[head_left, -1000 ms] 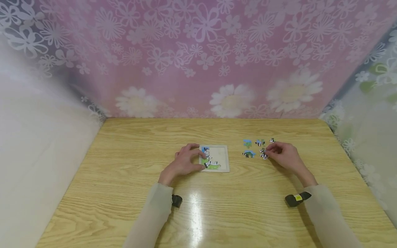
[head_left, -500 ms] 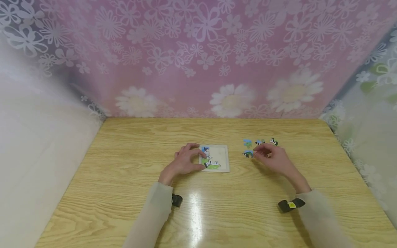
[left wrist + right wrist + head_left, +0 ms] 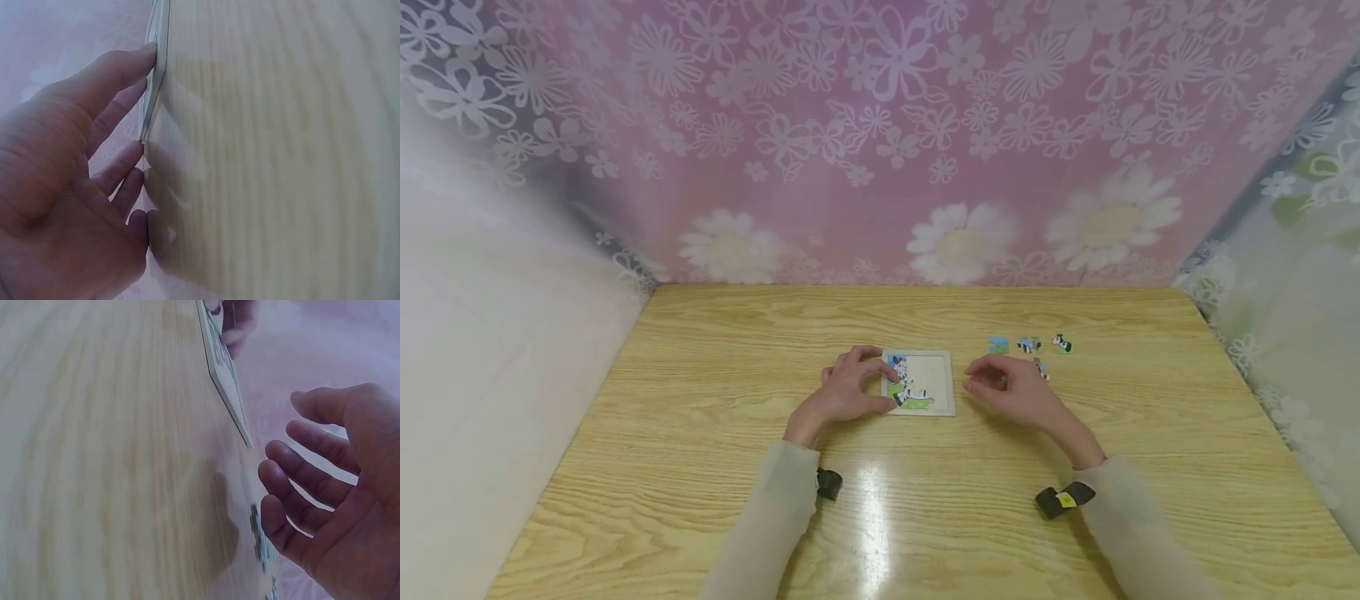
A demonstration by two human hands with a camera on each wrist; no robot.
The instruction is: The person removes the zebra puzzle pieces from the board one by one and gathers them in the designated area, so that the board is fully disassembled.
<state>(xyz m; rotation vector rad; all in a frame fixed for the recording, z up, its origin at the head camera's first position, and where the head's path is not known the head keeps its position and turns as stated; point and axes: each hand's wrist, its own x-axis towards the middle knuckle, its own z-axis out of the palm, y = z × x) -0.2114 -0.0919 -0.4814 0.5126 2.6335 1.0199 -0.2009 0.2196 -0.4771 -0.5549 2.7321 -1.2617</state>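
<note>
A square jigsaw tray (image 3: 952, 387) with a pale frame lies mid-table. Zebra artwork (image 3: 916, 396) fills its left and lower parts, with bare backing at upper right. My left hand (image 3: 850, 387) holds the tray's left side, thumb and curved fingers at its edge; in the left wrist view the thumb (image 3: 128, 65) rests on it. Just right of the tray hovers my right hand (image 3: 1011, 392). The right wrist view shows its thumb and loosely bent fingers (image 3: 303, 465) apart, nothing visible between them. A puzzle piece (image 3: 1042, 370) is partly hidden behind this hand.
Behind the right hand lie a blue-green piece (image 3: 997, 344), a blue, black and white piece (image 3: 1028, 344) and a green piece with a black-and-white animal (image 3: 1062, 343). The wood-grain table (image 3: 737, 333) meets a flowered pink curtain (image 3: 850, 167) at its back edge.
My right hand has moved left from among the loose pieces to the tray's right side, uncovering the piece with the black-and-white animal. The left hand and tray have stayed put.
</note>
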